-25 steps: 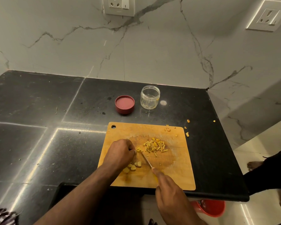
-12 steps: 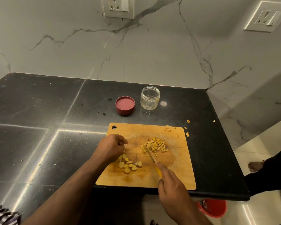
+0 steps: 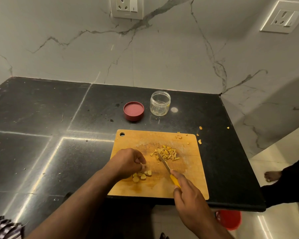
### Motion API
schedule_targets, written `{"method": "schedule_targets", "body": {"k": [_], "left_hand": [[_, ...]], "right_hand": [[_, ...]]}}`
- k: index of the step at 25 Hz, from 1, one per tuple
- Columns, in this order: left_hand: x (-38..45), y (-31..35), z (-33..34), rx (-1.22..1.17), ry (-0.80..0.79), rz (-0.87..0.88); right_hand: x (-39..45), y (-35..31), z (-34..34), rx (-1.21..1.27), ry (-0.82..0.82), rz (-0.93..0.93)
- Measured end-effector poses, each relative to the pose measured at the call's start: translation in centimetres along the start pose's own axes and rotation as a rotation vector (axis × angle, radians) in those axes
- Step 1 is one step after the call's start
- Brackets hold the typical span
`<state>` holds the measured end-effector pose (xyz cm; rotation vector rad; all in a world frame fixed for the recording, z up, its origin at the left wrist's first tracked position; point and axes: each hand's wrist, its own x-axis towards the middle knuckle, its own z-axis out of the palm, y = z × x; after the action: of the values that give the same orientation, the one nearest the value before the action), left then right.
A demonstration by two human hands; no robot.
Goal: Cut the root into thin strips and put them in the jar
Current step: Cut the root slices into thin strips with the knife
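Fingers of the left hand (image 3: 128, 161) are curled down, tips bunched on the root slices (image 3: 141, 175); whether they actually pinch one is hard to tell, since the knuckles hide the contact. Right hand (image 3: 188, 199) is wrapped round the yellow handle of the knife (image 3: 166, 167), forefinger laid along the top. Its thin metal blade slants up-left, tip at the edge of the strips (image 3: 167, 153).

Root slices: a small cluster of pale yellow, roundish, chunky pieces on the near-left part of the cutting board (image 3: 188, 178). Strips: a loose heap of short thin yellow sticks, board centre-right, well apart from the slices. The board is wooden, rectangular with rounded corners and a hanging hole at its far-left corner, its surface scuffed pale in the middle and stained yellowish near the front edge.

Jar (image 3: 160, 103) is clear, short, round, open-topped, upright on the table (image 3: 41, 135) beyond the board (contents hard to make out, maybe a yellow smear inside). Red round lid (image 3: 133, 111) lies just left of it, inner side up. The table is black polished stone with glossy reflections. A few yellow scraps (image 3: 199, 141) lie by the board's far-right corner. White marble-veined wall (image 3: 162, 57) behind.

Red bucket (image 3: 229, 219) below the table edge, partly hidden. A bare foot (image 3: 272, 175) shows at right, cut off by the picture's edge.
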<state>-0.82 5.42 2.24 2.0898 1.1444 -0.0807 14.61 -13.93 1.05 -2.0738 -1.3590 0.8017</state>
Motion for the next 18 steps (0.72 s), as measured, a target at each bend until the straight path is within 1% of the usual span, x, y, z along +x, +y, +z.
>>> {"method": "schedule_targets", "body": {"k": [3, 9, 13, 18], "left_hand": [[-0.1, 0.7, 1.1, 0.085, -0.078, 0.075], [-0.2, 1.2, 1.8, 0.228, -0.027, 0.151], [-0.2, 1.3, 1.8, 0.138, -0.038, 0.121], [1.0, 0.8, 1.0, -0.067, 0.086, -0.01]], "right_hand": [[0.0, -0.3, 0.3, 0.026, -0.019, -0.031], [-0.2, -0.1, 0.7, 0.039, -0.031, -0.038], [-0.1, -0.3, 0.6, 0.05, -0.023, -0.036], [-0.1, -0.6, 0.3, 0.06, -0.021, -0.031]]}}
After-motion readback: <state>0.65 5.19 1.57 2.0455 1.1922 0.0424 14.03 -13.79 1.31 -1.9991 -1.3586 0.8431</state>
